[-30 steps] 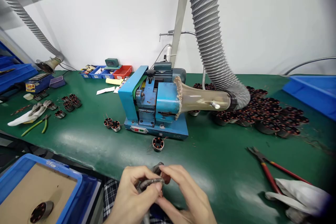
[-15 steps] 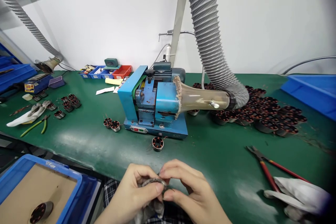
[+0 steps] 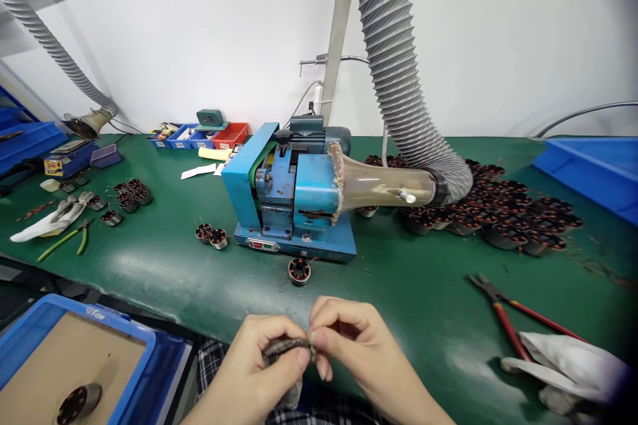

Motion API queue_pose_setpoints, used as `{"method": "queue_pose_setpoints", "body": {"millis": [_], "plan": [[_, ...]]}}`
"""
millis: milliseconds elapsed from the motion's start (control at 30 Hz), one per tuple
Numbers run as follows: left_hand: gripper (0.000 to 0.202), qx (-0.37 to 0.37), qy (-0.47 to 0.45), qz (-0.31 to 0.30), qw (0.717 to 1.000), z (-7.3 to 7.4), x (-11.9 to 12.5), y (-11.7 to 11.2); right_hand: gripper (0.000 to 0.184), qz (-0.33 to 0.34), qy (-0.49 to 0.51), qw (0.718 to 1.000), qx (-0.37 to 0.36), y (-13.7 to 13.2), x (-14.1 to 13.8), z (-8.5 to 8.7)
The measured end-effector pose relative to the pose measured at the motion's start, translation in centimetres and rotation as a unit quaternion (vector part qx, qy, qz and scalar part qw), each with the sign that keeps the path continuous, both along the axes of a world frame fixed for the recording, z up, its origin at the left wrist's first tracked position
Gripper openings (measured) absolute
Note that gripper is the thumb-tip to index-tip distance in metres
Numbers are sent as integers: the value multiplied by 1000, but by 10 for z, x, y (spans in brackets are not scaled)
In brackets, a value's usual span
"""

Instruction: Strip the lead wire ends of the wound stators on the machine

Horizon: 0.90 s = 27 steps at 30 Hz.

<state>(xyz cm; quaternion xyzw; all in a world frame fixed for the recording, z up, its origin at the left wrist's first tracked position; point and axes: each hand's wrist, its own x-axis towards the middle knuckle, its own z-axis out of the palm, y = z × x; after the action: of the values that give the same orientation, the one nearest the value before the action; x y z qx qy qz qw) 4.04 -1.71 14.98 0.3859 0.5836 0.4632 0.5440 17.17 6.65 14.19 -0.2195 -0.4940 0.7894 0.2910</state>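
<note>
Just above my lap, at the near edge of the bench, both hands work on a soiled grey cloth glove (image 3: 286, 347), partly hidden by the fingers. My left hand (image 3: 266, 358) is closed round it, the thumb pressing on top. At its right end, my right hand (image 3: 343, 339) pinches the edge between thumb and fingertips. A ring-shaped motor stator with copper windings (image 3: 299, 271) lies on the bench beyond my hands, in front of the blue belt grinding machine (image 3: 319, 192).
Two stators (image 3: 218, 238) sit left of the machine, and a large cluster (image 3: 503, 212) lies at right. Red-handled pliers (image 3: 506, 325) and a white glove (image 3: 568, 365) are at near right. A blue tray (image 3: 149, 345) stands lower left. A grey hose (image 3: 393, 60) hangs above.
My right hand has curled its fingers in and shifted its pinch on the glove's end. My left hand keeps its hold, and the hanging cloth has moved slightly.
</note>
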Motion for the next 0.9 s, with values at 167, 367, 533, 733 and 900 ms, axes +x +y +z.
{"method": "queue_pose_setpoints", "body": {"millis": [167, 367, 533, 733, 900], "plan": [[31, 40, 103, -29, 993, -1, -5, 1, 31, -13, -24, 1000, 11, -2, -1, 2], [24, 123, 227, -6, 966, 3, -5, 2, 32, -70, -3, 997, -34, -16, -1, -12], [20, 122, 192, 33, 973, 4, -6, 0, 15, -116, -46, 955, 270, -19, 9, -6], [25, 147, 161, -8, 976, 3, -7, 1, 10, -98, -119, 857, 492, -7, 21, 9], [27, 161, 162, -24, 973, 1, -10, 2, 30, -29, -143, 797, 585, 1, 25, 21]]}}
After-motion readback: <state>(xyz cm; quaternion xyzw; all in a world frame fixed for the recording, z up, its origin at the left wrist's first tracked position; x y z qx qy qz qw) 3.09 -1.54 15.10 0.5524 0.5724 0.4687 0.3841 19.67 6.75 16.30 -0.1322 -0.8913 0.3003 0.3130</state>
